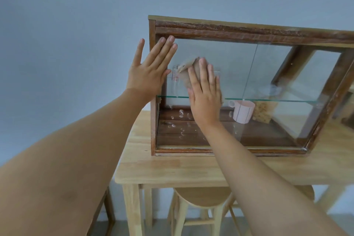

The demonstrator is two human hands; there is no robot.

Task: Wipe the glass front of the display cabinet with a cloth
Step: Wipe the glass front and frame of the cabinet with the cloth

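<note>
A wooden display cabinet [249,30] with a glass front [229,67] stands on a light wooden table [172,170]. My right hand [206,97] lies flat on the left glass pane and presses a beige cloth [186,71] against it; the cloth sticks out above and left of my fingers. My left hand [151,69] is spread flat with its fingers apart, braced on the cabinet's left frame post and the pane's upper left corner. White smudges [180,119] dot the lower left of the glass.
Inside the cabinet, a pink cup [243,114] and a yellowish sponge [265,112] sit under a glass shelf [268,100]; a clear measuring jug [175,82] stands behind the cloth. A wooden stool [203,199] is tucked under the table. A pale wall is behind.
</note>
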